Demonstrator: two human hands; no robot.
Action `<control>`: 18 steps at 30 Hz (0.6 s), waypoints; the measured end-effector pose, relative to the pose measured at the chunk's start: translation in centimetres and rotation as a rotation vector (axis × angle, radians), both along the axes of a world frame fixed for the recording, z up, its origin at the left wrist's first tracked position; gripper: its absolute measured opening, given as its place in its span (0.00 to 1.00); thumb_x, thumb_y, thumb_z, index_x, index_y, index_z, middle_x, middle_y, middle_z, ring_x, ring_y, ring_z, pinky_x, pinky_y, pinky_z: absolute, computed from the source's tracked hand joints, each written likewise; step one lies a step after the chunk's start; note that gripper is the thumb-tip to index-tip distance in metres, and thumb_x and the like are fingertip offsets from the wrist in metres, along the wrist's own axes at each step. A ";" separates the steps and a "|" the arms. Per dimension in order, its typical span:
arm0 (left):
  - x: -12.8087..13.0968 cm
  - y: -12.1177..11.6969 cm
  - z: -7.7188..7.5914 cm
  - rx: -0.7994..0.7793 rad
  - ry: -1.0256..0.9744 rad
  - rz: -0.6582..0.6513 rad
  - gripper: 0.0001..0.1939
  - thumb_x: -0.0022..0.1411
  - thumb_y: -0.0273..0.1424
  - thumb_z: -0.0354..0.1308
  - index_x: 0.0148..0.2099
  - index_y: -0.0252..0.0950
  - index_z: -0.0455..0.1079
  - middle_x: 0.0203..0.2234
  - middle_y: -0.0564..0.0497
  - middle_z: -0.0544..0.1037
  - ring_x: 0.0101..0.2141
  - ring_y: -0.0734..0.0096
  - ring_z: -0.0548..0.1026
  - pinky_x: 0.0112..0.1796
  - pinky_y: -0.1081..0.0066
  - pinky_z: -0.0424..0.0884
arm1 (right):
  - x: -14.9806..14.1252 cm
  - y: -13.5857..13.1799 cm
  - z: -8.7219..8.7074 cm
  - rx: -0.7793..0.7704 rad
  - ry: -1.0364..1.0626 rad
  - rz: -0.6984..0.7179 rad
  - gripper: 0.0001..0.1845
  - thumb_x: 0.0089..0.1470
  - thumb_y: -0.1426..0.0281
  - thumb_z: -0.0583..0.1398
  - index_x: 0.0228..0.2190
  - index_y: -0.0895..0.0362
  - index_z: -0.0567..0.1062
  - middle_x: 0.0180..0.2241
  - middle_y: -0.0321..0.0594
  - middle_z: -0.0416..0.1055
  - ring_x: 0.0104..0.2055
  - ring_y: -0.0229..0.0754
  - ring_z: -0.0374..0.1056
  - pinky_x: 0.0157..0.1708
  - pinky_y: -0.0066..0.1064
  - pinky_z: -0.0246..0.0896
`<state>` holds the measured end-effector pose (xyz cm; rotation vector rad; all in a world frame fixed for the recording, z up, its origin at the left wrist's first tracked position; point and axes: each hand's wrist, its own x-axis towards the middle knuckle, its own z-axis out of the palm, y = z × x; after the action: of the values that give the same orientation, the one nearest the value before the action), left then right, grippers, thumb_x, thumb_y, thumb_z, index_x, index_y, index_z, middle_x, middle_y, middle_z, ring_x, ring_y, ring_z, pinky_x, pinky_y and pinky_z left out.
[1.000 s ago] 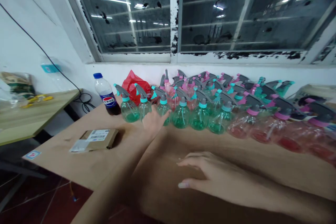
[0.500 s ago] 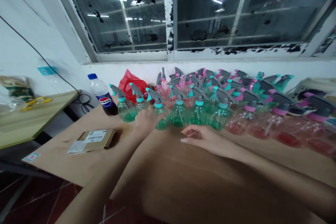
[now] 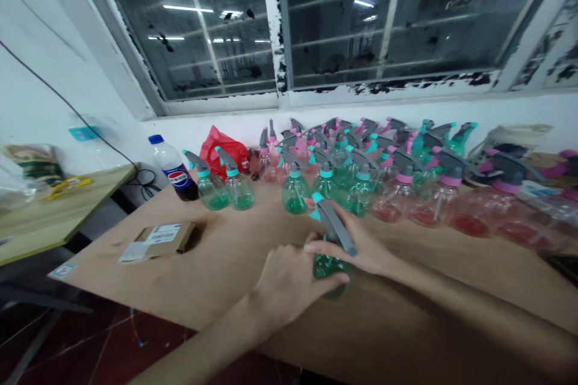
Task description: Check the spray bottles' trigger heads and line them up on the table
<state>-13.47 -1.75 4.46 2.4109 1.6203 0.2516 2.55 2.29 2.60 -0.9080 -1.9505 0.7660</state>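
Note:
A green spray bottle (image 3: pixel 333 267) with a grey and turquoise trigger head is held over the near part of the table, its head tilted. My left hand (image 3: pixel 289 280) wraps round the bottle's body from the left, thumb across its front. My right hand (image 3: pixel 361 240) grips the spray head and neck from the right. Behind them, other green spray bottles (image 3: pixel 295 195) stand in a row, with a gap between the left pair (image 3: pixel 228 192) and the rest. Pink spray bottles (image 3: pixel 424 210) continue the row to the right.
A cola bottle (image 3: pixel 174 171) and a red plastic bag (image 3: pixel 223 150) stand at the back left of the brown table (image 3: pixel 217 264). A small cardboard box (image 3: pixel 162 239) lies on the left. More spray bottles crowd toward the wall under the window. A separate wooden table (image 3: pixel 90 198) is at far left.
My left hand has taken a green spray bottle out of the row and brought it nearer and to the right. My right hand, formerly empty, has closed on its spray head.

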 end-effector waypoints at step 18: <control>9.5 -1.3 -5.0 0.074 -0.106 -0.143 0.29 0.66 0.52 0.42 0.57 0.35 0.60 0.27 0.50 0.80 0.29 0.56 0.80 0.31 0.59 0.75 | 12.2 -4.0 -2.3 0.119 0.104 -0.304 0.08 0.52 0.71 0.56 0.35 0.51 0.73 0.25 0.33 0.66 0.27 0.40 0.62 0.28 0.32 0.60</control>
<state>-3.98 -3.04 -0.53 2.5082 1.4097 0.4127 14.76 -1.69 0.28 -1.0401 -1.6971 0.5046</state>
